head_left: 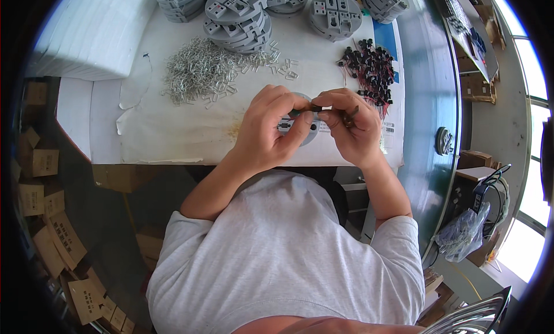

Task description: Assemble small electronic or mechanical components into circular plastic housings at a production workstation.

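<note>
My left hand [266, 125] and my right hand [360, 129] meet above the white-covered table, both closed in a pinch. Between their fingertips is a small black part [315, 108], mostly covered by the fingers. A bit of green shows at my left fingertips. Something dark and slim also lies within the curled right fingers, its kind too hidden to tell. Directly below the hands rests a round grey plastic base [310, 139], partly covered by them.
Beyond my hands lies a heap of small metal clips [199, 68]. Black parts with red wires [372, 68] are piled at the right. Stacked grey round bases [236, 31] line the far side. White foam blocks [86, 40] stand left; cardboard boxes [60, 239] lie on the floor.
</note>
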The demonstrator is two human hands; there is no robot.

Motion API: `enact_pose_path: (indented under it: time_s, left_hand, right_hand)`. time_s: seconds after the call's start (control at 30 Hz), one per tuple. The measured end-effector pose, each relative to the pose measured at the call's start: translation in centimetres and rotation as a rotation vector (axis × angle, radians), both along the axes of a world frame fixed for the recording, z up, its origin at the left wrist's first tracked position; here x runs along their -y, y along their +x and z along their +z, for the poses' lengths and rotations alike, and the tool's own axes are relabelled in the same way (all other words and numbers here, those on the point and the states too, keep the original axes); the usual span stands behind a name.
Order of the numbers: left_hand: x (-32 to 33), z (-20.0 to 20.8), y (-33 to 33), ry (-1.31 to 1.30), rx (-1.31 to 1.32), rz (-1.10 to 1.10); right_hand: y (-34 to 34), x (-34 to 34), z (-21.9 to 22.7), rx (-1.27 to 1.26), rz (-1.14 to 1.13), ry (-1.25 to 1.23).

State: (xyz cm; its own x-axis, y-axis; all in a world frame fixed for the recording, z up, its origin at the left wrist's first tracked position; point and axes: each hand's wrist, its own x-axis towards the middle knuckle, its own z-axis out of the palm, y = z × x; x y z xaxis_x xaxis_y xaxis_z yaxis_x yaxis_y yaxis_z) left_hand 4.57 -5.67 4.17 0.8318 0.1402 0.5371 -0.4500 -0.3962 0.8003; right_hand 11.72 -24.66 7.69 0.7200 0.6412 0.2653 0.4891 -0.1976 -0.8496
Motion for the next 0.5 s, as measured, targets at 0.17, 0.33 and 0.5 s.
enact_pose_path:
  time_s: [0.17, 0.33, 0.5]
  left_hand:
    - [0.3, 0.0, -0.3, -0.079, -0.057, -0.034]
    - [-1.6, 0.4, -0.9, -0.296, -0.381, -0.252]
    - [-2.2, 0.8, -1.2, -0.024, -0.555, -0.202]
  right_hand:
    - [-0.1, 0.1, -0.1, 0.12, 0.051, -0.023]
    - [-0.2, 0.6, -1.2, 0.172, 0.109, 0.077]
    - [-0.7, 2.2, -2.2, 0.11, 0.08, -0.03]
